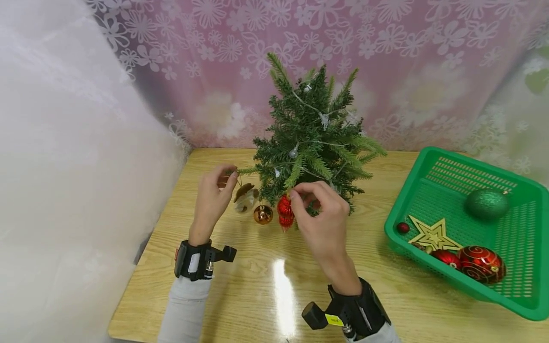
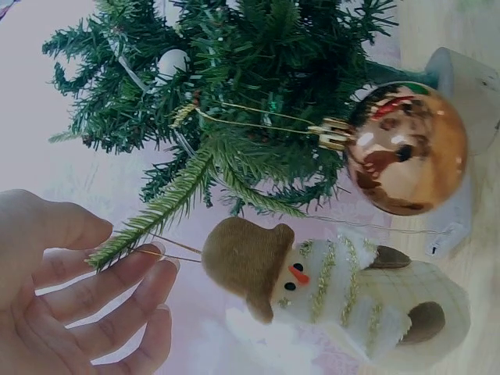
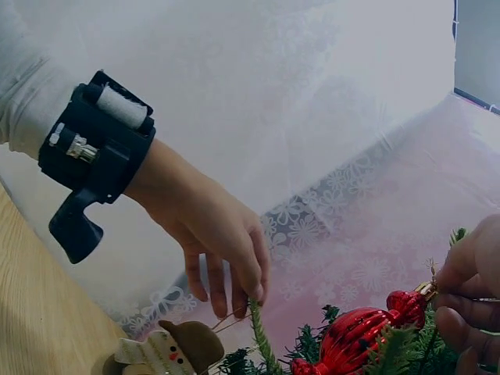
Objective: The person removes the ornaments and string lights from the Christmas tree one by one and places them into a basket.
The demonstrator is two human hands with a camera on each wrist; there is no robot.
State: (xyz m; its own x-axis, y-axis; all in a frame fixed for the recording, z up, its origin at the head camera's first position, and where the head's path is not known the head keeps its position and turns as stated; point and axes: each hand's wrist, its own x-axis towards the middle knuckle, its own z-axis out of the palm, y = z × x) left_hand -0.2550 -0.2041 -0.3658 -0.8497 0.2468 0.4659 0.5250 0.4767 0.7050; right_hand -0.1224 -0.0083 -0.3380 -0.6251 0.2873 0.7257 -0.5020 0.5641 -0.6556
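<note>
My right hand (image 1: 323, 216) pinches a shiny red, ridged ornament (image 3: 359, 336) by its gold cap, in front of the tree's lower branches. My left hand (image 2: 86, 289) is at the tip of a light-green branch (image 2: 168, 207) on the tree's left side, fingers loosely bent, the tip lying against them. From that branch hangs a snowman ornament (image 2: 336, 289) with a brown hat, its thin loop passing close by the fingertips. Between the hands, a copper-gold ball (image 1: 263, 215) hangs on a gold thread. The small green Christmas tree (image 1: 315, 128) carries a string of lights.
On the right of the wooden table (image 1: 240, 295) stands a green plastic basket (image 1: 429, 157). It holds a green ball (image 1: 486, 205), a gold star (image 1: 433, 234), a patterned red ball (image 1: 482, 264) and smaller red ornaments. A pink floral curtain (image 1: 240, 71) hangs behind the tree.
</note>
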